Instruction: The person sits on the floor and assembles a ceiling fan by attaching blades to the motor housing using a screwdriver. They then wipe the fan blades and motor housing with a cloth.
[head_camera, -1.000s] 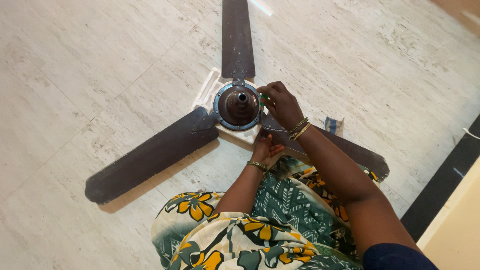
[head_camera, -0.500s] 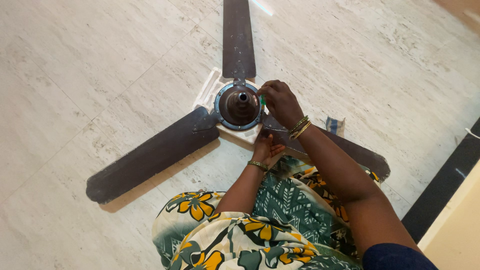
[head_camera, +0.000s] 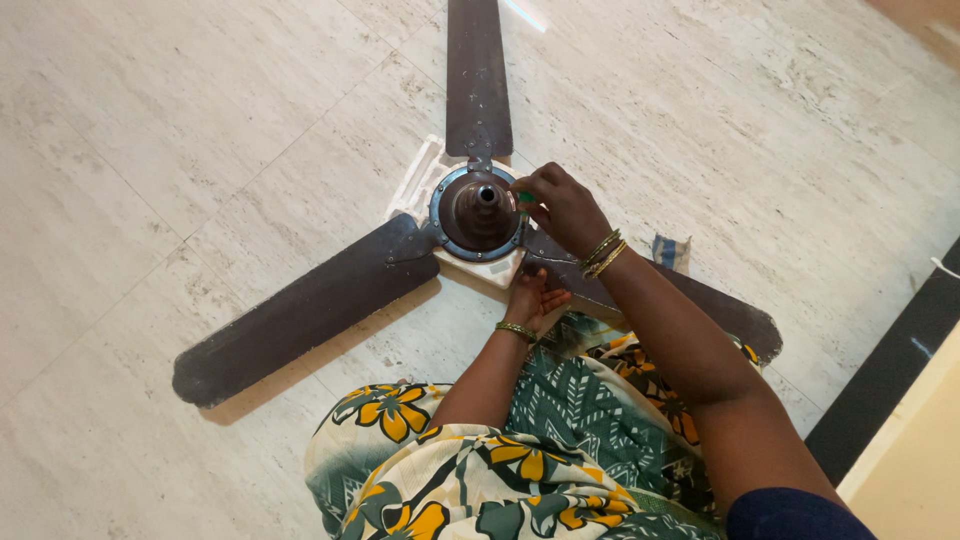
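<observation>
Right hand (head_camera: 562, 205) (fingers bent) unmoved at fan hub (head_camera: 478, 213)

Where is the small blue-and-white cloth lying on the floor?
In the head view, the small blue-and-white cloth lies right of centre on the pale tiled floor, just beyond the right forearm.

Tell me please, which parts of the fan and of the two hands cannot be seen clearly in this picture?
- Right hand, head view: a small green thing at its fingertips is too small to identify.
- Left hand: what it touches under the white block is hidden by the block.
- Top blade: tip cut off by the upper edge.
- Right blade: partly covered by the right forearm.
- Motor hub: underside hidden.
</observation>
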